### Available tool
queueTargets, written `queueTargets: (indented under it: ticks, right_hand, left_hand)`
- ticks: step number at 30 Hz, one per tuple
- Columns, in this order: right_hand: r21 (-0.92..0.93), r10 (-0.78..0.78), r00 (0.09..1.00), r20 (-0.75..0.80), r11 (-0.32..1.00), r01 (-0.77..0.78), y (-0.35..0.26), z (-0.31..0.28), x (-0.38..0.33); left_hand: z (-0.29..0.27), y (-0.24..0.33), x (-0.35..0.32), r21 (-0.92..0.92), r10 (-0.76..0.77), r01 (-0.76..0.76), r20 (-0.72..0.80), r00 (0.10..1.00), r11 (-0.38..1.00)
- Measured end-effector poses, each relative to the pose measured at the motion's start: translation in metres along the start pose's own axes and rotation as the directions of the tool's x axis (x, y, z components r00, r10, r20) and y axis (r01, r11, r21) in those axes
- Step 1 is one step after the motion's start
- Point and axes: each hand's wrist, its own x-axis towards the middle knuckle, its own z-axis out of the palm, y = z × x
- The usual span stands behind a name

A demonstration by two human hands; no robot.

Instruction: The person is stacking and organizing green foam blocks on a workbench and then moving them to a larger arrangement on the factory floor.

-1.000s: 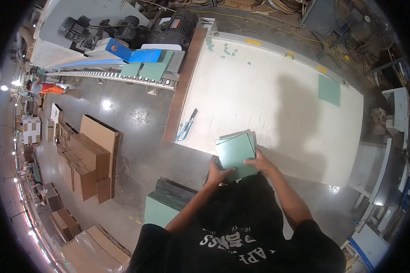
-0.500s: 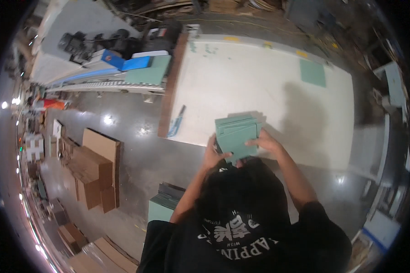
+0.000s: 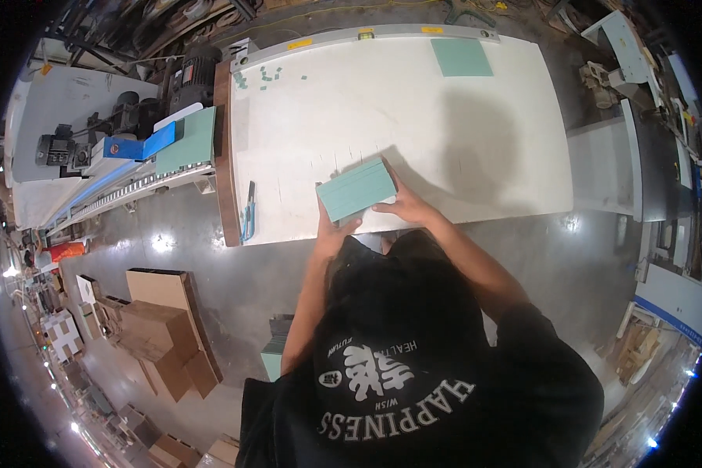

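Currently held: stack of green panels (image 3: 357, 189), between both hands, over the near side of the white tabletop (image 3: 351, 109); layered edges face up toward the camera, stack slightly slanted, its right end farther from the body.
Left hand (image 3: 331, 230): at the stack's left end, fingers closed on it, partly hidden behind it; thumb along the near side.
Right hand (image 3: 407, 203): at the right end, fingers pressed against that end, thumb at the near side.
Stack contact: cannot tell whether its underside touches the tabletop; a shadow falls just beyond it.
Cutter (image 3: 248, 214): light blue handle, dark tip, lying near the tabletop's left near corner, apart from the hands.
Spirit level (image 3: 398, 32): laid along the far edge, yellow marks on it.
Single green panel (image 3: 462, 58): flat at the far right, just beside the level.
Small green pieces (image 3: 265, 76): scattered near the far left corner.
Brown strip (image 3: 224, 148): along the tabletop's left edge.
Roller conveyor (image 3: 125, 191): left of the tabletop, green sheet (image 3: 191, 144) at its near end.
Cardboard boxes (image 3: 160, 335): on the floor (image 3: 234, 312), lower left.
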Motion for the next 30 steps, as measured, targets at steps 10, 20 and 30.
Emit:
queueTargets:
  ticks: [10,20,30]
  right_hand:
    - [-0.047,-0.035,0.999,0.034,0.998,0.037,0.001,-0.001,0.002]
    - [-0.28,0.053,0.998,0.032,0.959,-0.042,-0.028,-0.008,-0.001]
    - [-0.617,0.162,0.983,0.087,0.784,-0.075,-0.023,-0.031,0.004]
  left_hand:
    - [0.004,0.0,0.0,0.183,0.035,-0.026,-0.049,0.998,0.983]
    - [-0.004,-0.005,0.002,0.376,0.127,-0.102,-0.043,0.991,0.921]
    - [-0.035,0.01,0.025,0.706,0.137,-0.093,-0.005,0.991,0.702]
